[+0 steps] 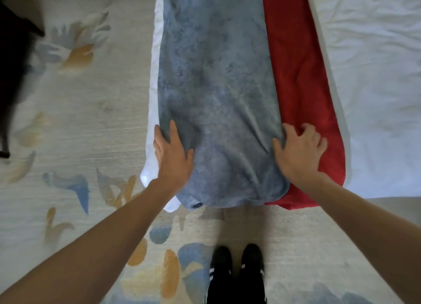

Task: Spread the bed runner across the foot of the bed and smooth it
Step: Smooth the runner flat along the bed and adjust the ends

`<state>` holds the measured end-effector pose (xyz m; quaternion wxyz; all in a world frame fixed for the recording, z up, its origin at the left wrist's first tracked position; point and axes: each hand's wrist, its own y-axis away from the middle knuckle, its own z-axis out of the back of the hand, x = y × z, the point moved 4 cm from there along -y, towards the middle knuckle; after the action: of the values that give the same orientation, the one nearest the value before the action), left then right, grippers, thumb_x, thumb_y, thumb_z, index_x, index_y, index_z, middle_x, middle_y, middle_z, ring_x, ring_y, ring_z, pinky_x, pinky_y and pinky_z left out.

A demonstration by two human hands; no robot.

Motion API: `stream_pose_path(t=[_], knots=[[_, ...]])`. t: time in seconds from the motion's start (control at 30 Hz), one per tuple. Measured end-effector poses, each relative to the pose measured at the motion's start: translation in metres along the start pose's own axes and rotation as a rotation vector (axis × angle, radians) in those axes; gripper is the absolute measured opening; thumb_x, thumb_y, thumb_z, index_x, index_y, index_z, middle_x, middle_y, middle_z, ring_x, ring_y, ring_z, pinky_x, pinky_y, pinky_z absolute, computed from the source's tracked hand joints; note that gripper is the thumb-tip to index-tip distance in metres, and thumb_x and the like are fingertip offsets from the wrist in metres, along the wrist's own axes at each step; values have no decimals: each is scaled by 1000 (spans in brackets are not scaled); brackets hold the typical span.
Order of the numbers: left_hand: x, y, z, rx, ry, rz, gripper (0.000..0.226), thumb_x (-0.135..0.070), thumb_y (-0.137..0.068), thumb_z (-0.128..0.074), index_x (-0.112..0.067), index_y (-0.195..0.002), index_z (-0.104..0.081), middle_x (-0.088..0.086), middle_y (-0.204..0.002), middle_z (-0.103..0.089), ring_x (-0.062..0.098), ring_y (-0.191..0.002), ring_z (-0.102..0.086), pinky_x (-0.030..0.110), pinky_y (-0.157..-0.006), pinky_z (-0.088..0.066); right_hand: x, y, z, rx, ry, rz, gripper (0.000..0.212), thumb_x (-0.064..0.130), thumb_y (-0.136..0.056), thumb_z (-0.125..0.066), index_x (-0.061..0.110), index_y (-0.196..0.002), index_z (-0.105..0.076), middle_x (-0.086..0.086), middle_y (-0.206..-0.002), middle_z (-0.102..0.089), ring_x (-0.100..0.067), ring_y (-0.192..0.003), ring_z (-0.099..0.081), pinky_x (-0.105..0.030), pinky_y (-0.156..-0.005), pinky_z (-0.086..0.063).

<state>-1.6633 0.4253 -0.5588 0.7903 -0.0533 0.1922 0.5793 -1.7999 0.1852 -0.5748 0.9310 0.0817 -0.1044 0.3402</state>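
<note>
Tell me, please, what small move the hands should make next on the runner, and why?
Probably draw the right hand outward, toward the red fabric, while the left hand pins its edge. Creases bunch in the bed runner between the hands, radiating from the right hand's grip, so pulling sideways should flatten them.

The bed runner (pixel 216 87) is seen to be a thick plush cloth, its blue-grey nap mottled, matt and softly creased. The red cloth (pixel 296 76) is shown as smoother and matt, with an even surface. The white sheet (pixel 376 64) is seen as thin, crumpled cloth. The carpet (pixel 79 121) is seen as matt, faintly ribbed pile.
</note>
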Motion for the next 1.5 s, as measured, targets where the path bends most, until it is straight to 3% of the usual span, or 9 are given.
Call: stream_pose_path(t=[0.2, 0.3, 0.37, 0.6, 0.77, 0.9, 1.1, 1.33, 1.5], knots=[[29, 1, 10, -44, 195, 213, 66, -7, -92, -52, -10, -147, -16, 23, -123, -48, 37, -107, -52, 48, -87, -47, -61, -11, 17, -79, -11, -457, 50, 30, -91, -51, -2, -129, -38, -28, -131, -40, -43, -121, -37, -54, -100, -27], [35, 5, 15, -59, 158, 226, 32, -14, -95, -49, 0, -124, -46, 18, -104, -61, 30, -89, -58, 38, -69, -44, -87, -13, 21, -8, -30, -565, 42, 26, -94, -47, -2, -124, -42, -27, -128, -45, -41, -121, -39, -50, -99, -27], [34, 6, 19, -78, 124, 192, 22, -17, -96, -49, 0, -107, -57, 12, -94, -61, 26, -81, -54, 34, -65, -39, -98, -18, 24, 42, -53, -568, 33, 22, -94, -44, 0, -118, -50, -26, -123, -53, -40, -118, -45, -47, -100, -27], [36, 9, 21, -58, 141, 194, 20, -22, -96, -50, -3, -98, -53, 7, -89, -54, 23, -79, -50, 33, -65, -39, -118, -35, 58, 5, 70, -435, 22, 9, -89, -42, -1, -103, -56, -28, -102, -62, -41, -101, -57, -43, -93, -31], [42, 5, 16, -48, 267, 294, 20, -25, -89, -59, -5, -94, -58, 6, -88, -59, 20, -76, -55, 28, -61, -41, -111, -21, 48, 74, 95, -374, 28, 0, -88, -42, -4, -116, -43, -33, -116, -51, -49, -108, -51, -52, -91, -39], [42, 7, 20, -35, 385, 227, 40, -24, -95, -47, -8, -59, -42, -1, -51, -40, 11, -45, -34, 17, -42, -27, -107, -18, 45, 87, 182, -199, 23, -5, -84, -45, -3, -106, -39, -33, -108, -50, -53, -99, -53, -53, -80, -43], [42, 8, 24, -4, 390, 165, 14, -7, -91, -53, -4, -102, -62, 5, -88, -64, 3, -67, -54, 3, -50, -38, -117, -31, 70, 77, 206, -177, 22, 10, -85, -59, -6, -94, -48, -38, -98, -54, -53, -93, -54, -48, -74, -45], [68, 4, 20, -26, 254, 187, 22, -6, -93, -50, -2, -114, -51, 14, -96, -62, 15, -66, -55, 24, -54, -45, -149, -30, 58, 222, 233, -350, 7, -1, -81, -54, -4, -75, -52, -28, -76, -50, -49, -86, -58, -45, -72, -50], [77, 2, 22, -22, 284, 130, 23, -17, -93, -55, -3, -112, -53, 6, -97, -61, 17, -79, -57, 15, -57, -38, -149, -9, 41, 142, 189, -371, 25, 16, -82, -45, -4, -85, -61, -29, -82, -59, -47, -85, -61, -42, -71, -47]])
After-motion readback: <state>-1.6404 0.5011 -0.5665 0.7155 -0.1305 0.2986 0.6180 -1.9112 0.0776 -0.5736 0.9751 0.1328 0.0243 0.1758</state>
